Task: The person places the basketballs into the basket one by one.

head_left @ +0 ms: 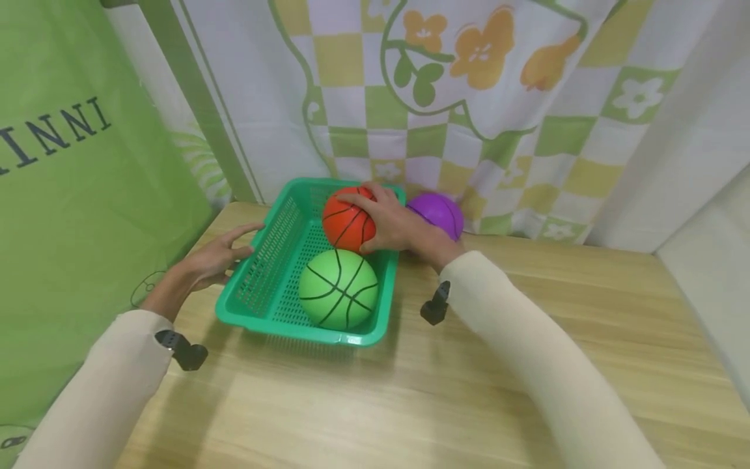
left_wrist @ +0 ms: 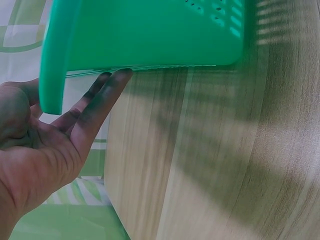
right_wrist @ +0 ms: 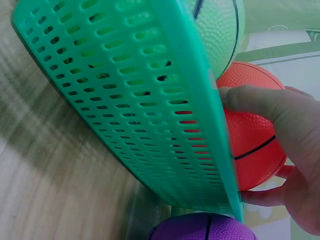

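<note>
A green plastic basket (head_left: 363,337) with slotted walls sits on the table. In it, a red toy basketball (head_left: 344,225) lies at the far right and a light green toy basketball (head_left: 338,290) lies in front of it. My right hand (head_left: 394,218) grips the red ball from above and the right, its fingers and thumb curved round it; the right wrist view shows the thumb on the red ball (right_wrist: 250,145) just inside the rim. At the basket's left side, my left hand (head_left: 213,257) has its fingers extended; in the left wrist view the fingertips (left_wrist: 120,77) lie against the outer wall.
A purple ball (head_left: 439,213) stands outside the basket, behind my right wrist. The wooden table (head_left: 527,384) extends to the front and right. A patterned curtain (head_left: 469,150) hangs along the back edge, green fabric (head_left: 76,215) on the left, a white wall (head_left: 709,260) at right.
</note>
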Tool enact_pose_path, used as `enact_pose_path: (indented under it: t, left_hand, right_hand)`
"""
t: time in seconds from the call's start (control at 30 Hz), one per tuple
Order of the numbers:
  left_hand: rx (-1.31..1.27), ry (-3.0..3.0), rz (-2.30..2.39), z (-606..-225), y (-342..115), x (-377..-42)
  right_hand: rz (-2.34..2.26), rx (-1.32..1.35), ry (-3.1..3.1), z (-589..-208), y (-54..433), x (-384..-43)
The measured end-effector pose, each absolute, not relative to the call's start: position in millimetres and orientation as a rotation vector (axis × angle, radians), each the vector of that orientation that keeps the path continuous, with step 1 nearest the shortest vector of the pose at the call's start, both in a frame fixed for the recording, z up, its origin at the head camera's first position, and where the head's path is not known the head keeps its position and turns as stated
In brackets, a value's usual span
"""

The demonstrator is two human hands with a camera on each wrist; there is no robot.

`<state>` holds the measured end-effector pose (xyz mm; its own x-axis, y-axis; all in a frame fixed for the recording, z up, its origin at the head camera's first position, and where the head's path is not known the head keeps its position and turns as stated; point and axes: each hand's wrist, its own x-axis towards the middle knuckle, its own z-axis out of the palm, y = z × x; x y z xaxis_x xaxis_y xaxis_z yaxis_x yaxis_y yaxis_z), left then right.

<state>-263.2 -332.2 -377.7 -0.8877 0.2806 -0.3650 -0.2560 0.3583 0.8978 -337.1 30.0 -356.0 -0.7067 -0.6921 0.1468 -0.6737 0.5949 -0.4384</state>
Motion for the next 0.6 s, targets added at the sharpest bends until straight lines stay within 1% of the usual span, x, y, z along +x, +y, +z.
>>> enact_pose_path:
  t: [0.43, 0.6]
  left_hand:
    - [0.018, 2.189, 1.53, -376.6, -335.7, -262.7]
    - [0.045, 2.179, 1.532, -376.6, -333.6, -262.4]
  right_hand:
    - [-0.652, -1.105, 2.697, -357.4, 27.5, -345.1]
    - [-0.489, -1.004, 2.748, -363.0, 27.2, -348.6]
